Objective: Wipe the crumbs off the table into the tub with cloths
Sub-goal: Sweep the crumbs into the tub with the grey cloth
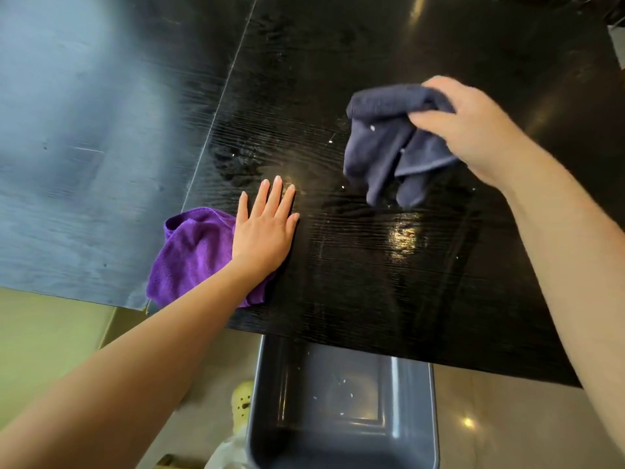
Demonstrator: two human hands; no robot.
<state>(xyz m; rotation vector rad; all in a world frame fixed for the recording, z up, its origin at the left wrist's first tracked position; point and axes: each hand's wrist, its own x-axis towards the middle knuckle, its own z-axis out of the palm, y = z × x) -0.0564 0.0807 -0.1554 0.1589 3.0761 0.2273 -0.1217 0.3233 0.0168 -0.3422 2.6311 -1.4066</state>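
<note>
Clearly the wiping is under way but not finished. Low in the frame, the left hand [267, 228] lies flat and spread on the black table [372, 282], its fingers released and grasping nothing; its heel and wrist rest on the edge of a purple cloth [192, 255] that lies bunched at lower left of the tabletop, near the front edge. At upper right, the right hand [470, 130] is clenched around a dark blue cloth [382, 143], which hangs in loose folds with its lower corners at or just above the surface; whether they touch cannot be told.

A few pale crumbs [329, 142] show between the 2 hands, and more specks lie on the glossy patch towards the right. The grey tub [257, 401] sits below the front edge of the table at the bottom centre of the frame, with a handful of crumbs already on its floor.

Judging from this, the next move calls for laying the blue cloth flat beyond the remaining crumbs and drawing it towards the front edge directly above the tub, so the crumbs drop in rather than onto the floor.

Glare on the tabletop probably hides some crumbs. The tub's far end is hidden under the table and its near end is cut off. Motion blur smears the blue cloth and the upper left of the frame.
</note>
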